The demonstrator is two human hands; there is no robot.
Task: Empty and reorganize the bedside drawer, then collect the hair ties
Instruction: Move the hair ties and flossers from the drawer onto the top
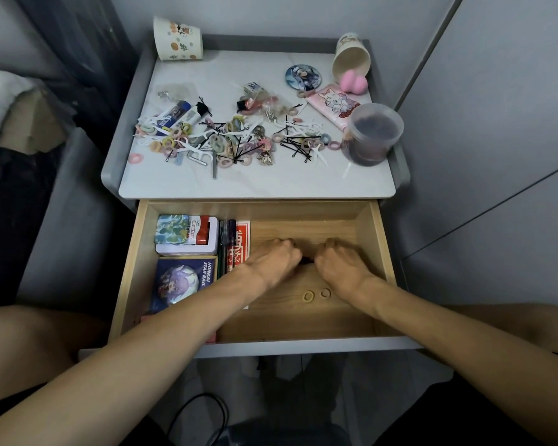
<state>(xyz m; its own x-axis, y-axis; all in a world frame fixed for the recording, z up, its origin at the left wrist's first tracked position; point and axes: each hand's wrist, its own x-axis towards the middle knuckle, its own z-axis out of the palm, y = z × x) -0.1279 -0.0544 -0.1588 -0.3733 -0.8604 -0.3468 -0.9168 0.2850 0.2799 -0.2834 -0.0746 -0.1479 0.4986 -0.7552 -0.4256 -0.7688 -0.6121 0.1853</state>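
Note:
The wooden bedside drawer is pulled open below the nightstand top. Both my hands are inside it, knuckles up and close together. My left hand and my right hand are curled around a small dark object between them; what it is stays hidden. Two small hair ties lie on the drawer floor just behind my wrists. Several pastel hair ties, mixed with black bobby pins and white floss picks, are scattered over the nightstand top.
In the drawer's left part sit a tin, a blue box, pens and red card packs. On top stand a patterned cup, a tipped cup, a pink sponge, a round badge and a clear tub.

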